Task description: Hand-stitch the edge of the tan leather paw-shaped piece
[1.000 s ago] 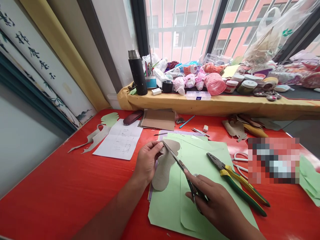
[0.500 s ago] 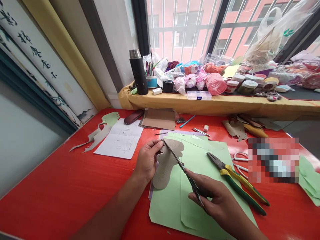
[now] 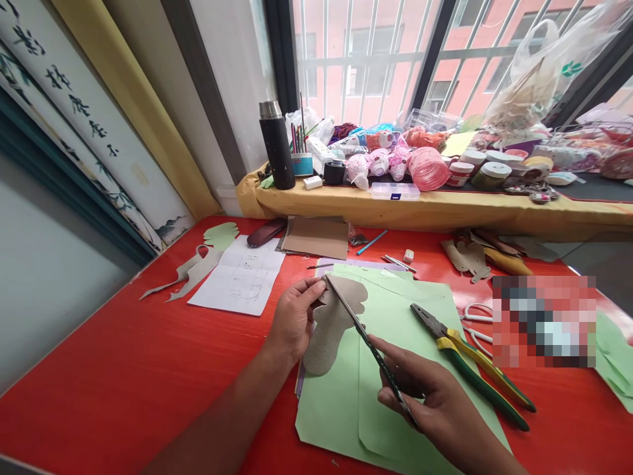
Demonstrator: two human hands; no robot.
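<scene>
My left hand is closed, pinching the upper left edge of a grey-beige cut-out with rounded lobes, which looks like leather or felt. In my right hand is a pair of scissors, seen nearly edge-on, with slim metal blades and dark handles. The blade tips meet the cut-out's top edge close to my left fingertips. Fingers hide part of the handles. Beneath the cut-out lie light green sheets. Pliers with green and yellow handles rest on the sheets, right of the scissors.
On the red table are curled grey offcuts, a drawn-on white paper, a dark red case and brown boards. White-handled scissors lie beside a blurred-out patch. A black thermos stands on the crowded sill.
My right fingers have shifted slightly on the scissors' handles, and the blades appear closer together. My left hand keeps its pinch on the cut-out. The whole view has moved very slightly.
</scene>
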